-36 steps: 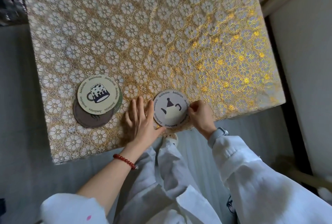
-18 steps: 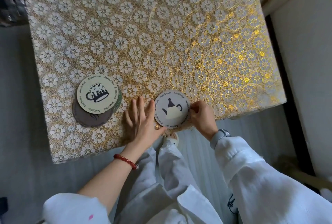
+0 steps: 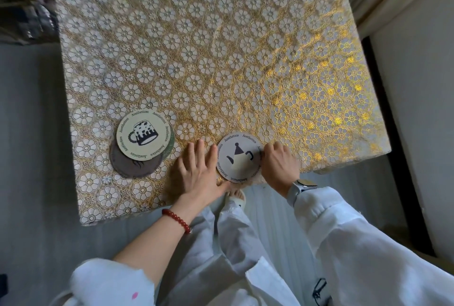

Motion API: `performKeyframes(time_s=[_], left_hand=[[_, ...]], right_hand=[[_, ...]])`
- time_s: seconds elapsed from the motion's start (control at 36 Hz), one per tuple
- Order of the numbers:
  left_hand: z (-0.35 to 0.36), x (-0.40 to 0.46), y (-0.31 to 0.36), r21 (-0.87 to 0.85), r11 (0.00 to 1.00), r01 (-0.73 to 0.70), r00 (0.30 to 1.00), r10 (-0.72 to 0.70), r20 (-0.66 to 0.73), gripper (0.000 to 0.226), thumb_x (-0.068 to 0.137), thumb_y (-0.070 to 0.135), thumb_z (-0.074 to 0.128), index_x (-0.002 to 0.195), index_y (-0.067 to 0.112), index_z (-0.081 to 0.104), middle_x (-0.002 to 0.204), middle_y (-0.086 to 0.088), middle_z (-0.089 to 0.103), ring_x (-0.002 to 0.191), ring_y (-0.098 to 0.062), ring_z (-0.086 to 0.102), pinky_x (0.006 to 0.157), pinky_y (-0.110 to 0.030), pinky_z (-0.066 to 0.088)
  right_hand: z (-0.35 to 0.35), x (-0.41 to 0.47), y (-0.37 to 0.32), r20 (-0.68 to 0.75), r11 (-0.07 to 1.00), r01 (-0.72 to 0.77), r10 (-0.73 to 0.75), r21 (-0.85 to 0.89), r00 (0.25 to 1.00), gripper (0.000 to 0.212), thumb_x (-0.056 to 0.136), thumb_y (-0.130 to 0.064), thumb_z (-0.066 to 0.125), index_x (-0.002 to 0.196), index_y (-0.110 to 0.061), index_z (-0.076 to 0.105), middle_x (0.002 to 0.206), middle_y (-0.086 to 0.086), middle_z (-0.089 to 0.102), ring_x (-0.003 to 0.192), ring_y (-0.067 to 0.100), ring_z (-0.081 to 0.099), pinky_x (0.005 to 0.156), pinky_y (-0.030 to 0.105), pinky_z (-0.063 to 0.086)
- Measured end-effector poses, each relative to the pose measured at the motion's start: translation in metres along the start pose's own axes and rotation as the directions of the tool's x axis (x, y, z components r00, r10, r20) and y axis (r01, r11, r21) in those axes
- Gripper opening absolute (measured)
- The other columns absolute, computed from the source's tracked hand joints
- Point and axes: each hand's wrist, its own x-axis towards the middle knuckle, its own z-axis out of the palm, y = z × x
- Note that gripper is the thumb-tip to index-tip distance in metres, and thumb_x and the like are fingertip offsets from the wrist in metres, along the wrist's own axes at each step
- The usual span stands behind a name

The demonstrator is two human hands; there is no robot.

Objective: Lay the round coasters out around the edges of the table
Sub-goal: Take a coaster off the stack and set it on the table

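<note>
A round coaster with a teapot drawing [image 3: 238, 157] lies at the near edge of the table [image 3: 221, 48], which wears a gold flower-patterned cloth. My right hand [image 3: 278, 167] pinches the coaster's right rim. My left hand [image 3: 197, 173] lies flat on the cloth, fingers spread, its thumb and forefinger touching the coaster's left and lower rim. Further left sits a small stack: a cream coaster with a mug drawing [image 3: 143, 134] on top, a green one [image 3: 170, 145] peeking out at its right, and a dark grey one [image 3: 134, 165] underneath.
The table's near edge runs just below both hands; its right corner [image 3: 383, 151] is close to a pale wall. Grey floor lies to the left and below. My white trousers and a slipper [image 3: 237, 199] show under the edge. Dark clutter [image 3: 22, 11] sits at the far left.
The teapot coaster has turned slightly between my hands; both hands stay at its rim in almost the same place. The stack has not moved.
</note>
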Motion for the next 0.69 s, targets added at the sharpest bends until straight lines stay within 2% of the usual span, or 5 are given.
performKeyframes(time_s=[0.11,0.25,0.36,0.5,0.69], left_hand=[[-0.015,-0.007,-0.021,-0.159,0.987,-0.014,0.97,-0.026,-0.243,0.072,0.08,0.047,0.055,0.14,0.023,0.023,0.155,-0.007,0.011,0.141,-0.026,0.011,0.112,-0.053,0.005],[-0.027,-0.022,-0.083,-0.255,0.965,0.067,0.857,-0.186,-0.481,0.048,0.079,0.025,0.058,0.125,0.014,0.049,0.136,-0.01,0.047,0.124,-0.027,0.04,0.105,-0.05,0.022],[-0.027,-0.031,-0.142,-0.313,0.928,0.203,0.834,-0.331,-0.441,0.066,0.078,0.029,0.061,0.137,0.014,0.034,0.148,-0.011,0.03,0.137,-0.028,0.021,0.111,-0.053,0.007],[-0.015,-0.033,-0.191,-0.278,0.91,0.309,0.907,-0.37,-0.203,0.104,0.075,0.061,0.055,0.145,0.013,-0.004,0.155,-0.012,-0.012,0.141,-0.028,-0.017,0.114,-0.05,-0.011],[-0.012,-0.038,-0.2,-0.298,0.911,0.284,0.931,-0.337,-0.142,0.124,0.055,0.087,0.03,0.143,0.012,-0.017,0.151,-0.009,-0.026,0.138,-0.026,-0.025,0.113,-0.044,-0.014]], right_hand=[[-0.01,0.007,-0.021,-0.042,1.0,-0.013,0.014,0.018,0.999,0.024,0.089,-0.023,0.041,0.106,-0.006,0.043,0.105,0.015,0.051,0.092,0.03,0.047,0.072,0.039,0.04],[-0.017,0.015,-0.091,-0.01,0.952,0.228,-0.231,0.206,0.973,0.03,0.092,-0.027,0.039,0.118,-0.013,0.044,0.119,0.01,0.052,0.107,0.025,0.047,0.09,0.039,0.045],[-0.016,0.029,-0.154,0.046,0.915,0.272,-0.298,0.298,0.953,0.032,0.094,-0.026,0.039,0.121,-0.011,0.047,0.122,0.01,0.053,0.11,0.024,0.047,0.093,0.035,0.041],[-0.008,0.041,-0.207,0.161,0.949,0.088,-0.142,0.303,0.977,0.029,0.091,-0.028,0.043,0.1,-0.003,0.055,0.11,0.017,0.055,0.1,0.03,0.05,0.088,0.039,0.047],[0.003,0.045,-0.229,0.187,0.963,-0.071,0.022,0.261,0.982,0.031,0.09,-0.024,0.039,0.11,0.0,0.04,0.112,0.016,0.045,0.099,0.027,0.041,0.086,0.037,0.042]])
